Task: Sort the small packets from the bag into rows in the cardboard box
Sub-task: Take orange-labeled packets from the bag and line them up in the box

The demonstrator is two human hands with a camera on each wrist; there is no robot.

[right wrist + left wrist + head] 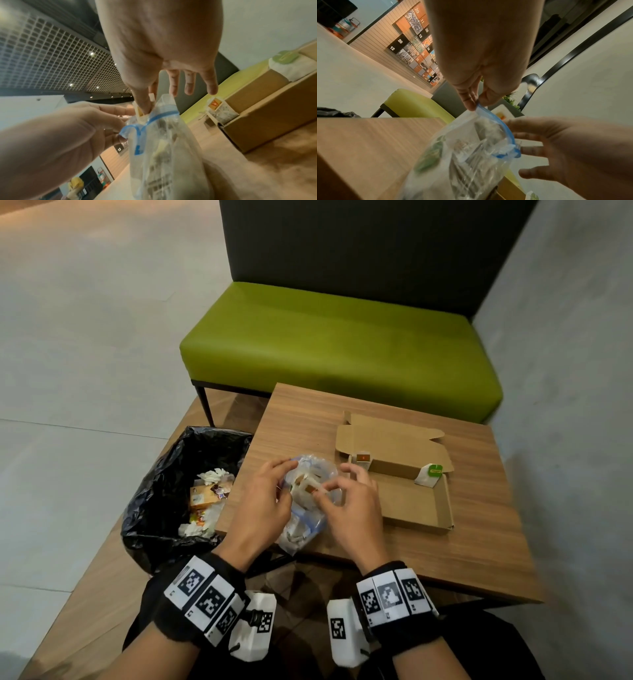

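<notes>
A clear zip bag (310,474) with a blue seal strip stands on the wooden table (479,542), with several small packets inside. My left hand (286,479) pinches the bag's blue rim (488,113) and holds the mouth apart. My right hand (322,491) has thumb and forefinger at the mouth, pinching a small packet (139,112); its other fingers are spread. Just right of the bag lies the open cardboard box (442,508). A teabag packet with an orange tag (362,458) leans at its far left and one with a green tag (430,474) at its far right.
A bin lined with a black bag (154,491), holding wrappers and tissues, stands against the table's left edge. A green bench (342,347) sits beyond the table. The box's lid flap (387,436) lies flat behind it.
</notes>
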